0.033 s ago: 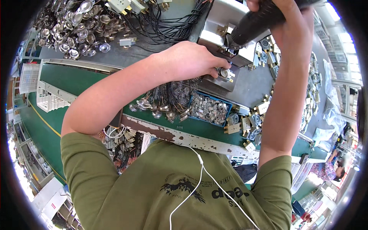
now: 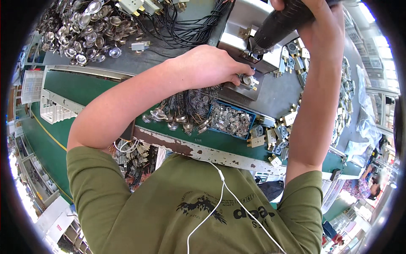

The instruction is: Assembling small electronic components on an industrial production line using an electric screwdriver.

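Round-topped silvery component (image 2: 248, 79), brassy-tabbed, is pinched by left grip (image 2: 211, 65) while right grip (image 2: 320, 21) clasps black tool (image 2: 277, 29)

The left arm (image 2: 127, 99) bent out toward nine o'clock, and the left hand (image 2: 209, 65) pinched near twelve. The right arm (image 2: 315, 106) went up, its right hand (image 2: 323, 21) (all curled) between one and two.

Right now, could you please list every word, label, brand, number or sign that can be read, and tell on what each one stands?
Olive T-shirt: dark lettering and figures beside a dark emblem, upside down in this view; wording not copied here.
White panel at lower left: small red marks, too small to read.
Green worktop: tiny light marks, too small to read.
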Demonstrator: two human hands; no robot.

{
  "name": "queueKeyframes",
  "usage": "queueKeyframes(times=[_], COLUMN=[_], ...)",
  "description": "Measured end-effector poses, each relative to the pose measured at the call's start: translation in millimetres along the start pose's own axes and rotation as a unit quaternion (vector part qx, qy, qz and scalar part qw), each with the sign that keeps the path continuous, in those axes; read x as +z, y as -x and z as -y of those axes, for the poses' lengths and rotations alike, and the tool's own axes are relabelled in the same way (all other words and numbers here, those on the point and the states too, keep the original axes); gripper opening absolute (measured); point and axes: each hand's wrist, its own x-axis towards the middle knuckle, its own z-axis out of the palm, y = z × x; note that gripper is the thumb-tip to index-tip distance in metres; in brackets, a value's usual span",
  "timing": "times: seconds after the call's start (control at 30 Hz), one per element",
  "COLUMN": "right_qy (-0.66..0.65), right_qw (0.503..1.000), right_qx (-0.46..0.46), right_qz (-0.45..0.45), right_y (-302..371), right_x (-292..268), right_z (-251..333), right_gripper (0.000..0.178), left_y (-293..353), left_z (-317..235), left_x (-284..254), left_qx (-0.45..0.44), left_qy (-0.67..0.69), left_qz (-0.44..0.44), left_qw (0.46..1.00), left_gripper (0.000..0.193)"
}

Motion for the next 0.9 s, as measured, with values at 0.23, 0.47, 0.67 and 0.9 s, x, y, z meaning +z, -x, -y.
queueKeyframes(times=[0.23, 0.47, 0.67, 0.9], right_qy=[0.157, 0.08, 0.174, 0.164], right_qw=[0.932, 0.98, 0.95, 0.956], right_qx=[-0.126, -0.056, -0.097, -0.039], right_qz=[-0.3, -0.175, -0.239, -0.241], right_y=[29.4, 13.7, 41.7, 73.2], right_x=[64.1, 48.3, 46.5, 19.6], right_z=[-7.7, -1.1, -5.2, 1.4], right_gripper=[0.048, 0.051, 0.038, 0.019], left_y=[4.7, 4.9, 8.0, 2.5], left_z=[-0.5, 2.1, 4.8, -4.2], left_x=[-0.3, 4.8, 11.2, -6.6], left_qx=[-0.016, -0.014, -0.002, -0.021], left_qy=[-0.038, 0.005, -0.017, -0.02], left_qz=[0.011, -0.005, -0.027, 0.018], left_qw=[0.999, 1.0, 0.999, 0.999], left_gripper=[0.037, 0.037, 0.038, 0.038])
